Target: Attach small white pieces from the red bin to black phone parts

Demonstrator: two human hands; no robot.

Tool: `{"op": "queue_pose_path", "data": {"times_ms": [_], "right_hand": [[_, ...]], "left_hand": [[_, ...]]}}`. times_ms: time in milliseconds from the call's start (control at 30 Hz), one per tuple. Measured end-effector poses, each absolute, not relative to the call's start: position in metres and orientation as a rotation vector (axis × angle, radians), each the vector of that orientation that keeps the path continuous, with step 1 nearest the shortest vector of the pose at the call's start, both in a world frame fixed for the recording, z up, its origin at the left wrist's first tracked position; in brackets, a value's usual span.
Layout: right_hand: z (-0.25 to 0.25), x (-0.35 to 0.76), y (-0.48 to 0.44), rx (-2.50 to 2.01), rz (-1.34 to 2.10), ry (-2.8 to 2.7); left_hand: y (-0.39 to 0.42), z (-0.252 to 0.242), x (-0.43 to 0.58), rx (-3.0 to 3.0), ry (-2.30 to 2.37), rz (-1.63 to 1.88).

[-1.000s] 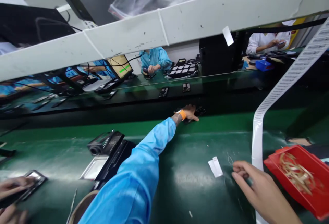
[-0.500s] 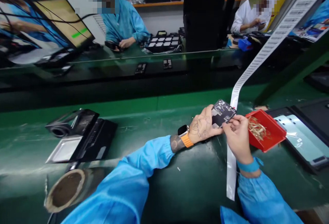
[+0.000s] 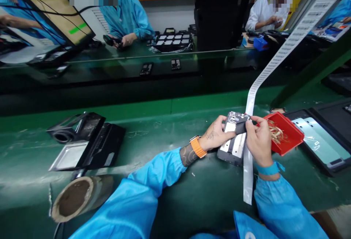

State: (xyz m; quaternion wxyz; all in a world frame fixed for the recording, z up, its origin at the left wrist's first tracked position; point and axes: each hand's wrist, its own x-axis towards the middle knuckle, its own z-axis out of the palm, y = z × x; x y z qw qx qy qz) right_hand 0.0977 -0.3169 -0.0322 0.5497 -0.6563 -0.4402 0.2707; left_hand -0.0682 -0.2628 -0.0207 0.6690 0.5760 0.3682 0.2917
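Phone frame (image 3: pixel 233 144) lower, hands-hidden edges.

Open-backed phone (image 3: pixel 233 142) tilted above the green bench, its lower end resting there

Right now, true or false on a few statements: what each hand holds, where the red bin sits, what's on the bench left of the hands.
1. Both hands grip the phone assembly. True: left hand and right hand hold it together.
2. The red bin sits left of the hands. False: it is on the right hand's side.
3. The label strip hangs down past the right hand. True.
4. The black fixture is in the left hand. False: it sits apart on the green bench.
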Motion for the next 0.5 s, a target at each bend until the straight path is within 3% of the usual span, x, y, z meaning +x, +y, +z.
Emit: {"op": "queue_pose_path", "data": {"times_ms": [133,300,500], "right_hand": [[-0.026,0.086,-0.325,-1.525,0.539,-1.218],[-0.017,0.076,-0.327,-1.404,0.150,-1.607],[-0.023,0.076,-0.324,-1.433,0.105,-1.728]], "left_hand": [[-0.257,-0.022,-0.061,1.013,0.826,0.853],[-0.250,-0.015,-0.065,0.766,0.778,0.938],[-0.254,-0.009,-0.067,0.830,0.684,0.928]]}}
